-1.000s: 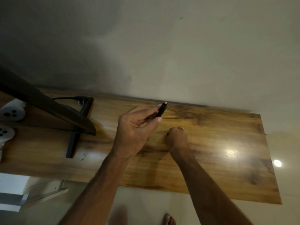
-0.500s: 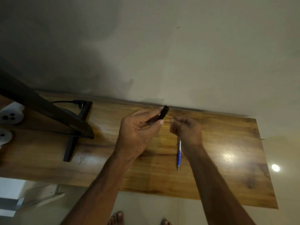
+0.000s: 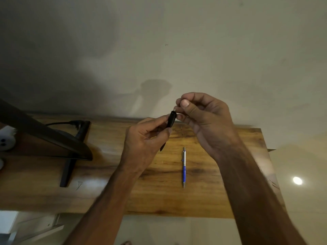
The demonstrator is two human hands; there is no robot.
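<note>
Glossy wooden desk top [image 3: 159, 197] stood against a plain pale wall [image 3: 177, 41]; the shiny floor [image 3: 283, 167] at right reflected 1 lamp. A dark screen [image 3: 44, 137] on a black stand [image 3: 68, 172], with its cable [image 3: 58, 123], occupied the left. The left hand [image 3: 145, 138] gripped a black pen [image 3: 171, 119] between thumb and curled fingers, raised above the desk's far edge. The right hand [image 3: 207, 121] pinched its upper tip. 1 blue pen [image 3: 184, 167] lay on the wood below. A scratched mark [image 3: 78, 185] was illegible.
</note>
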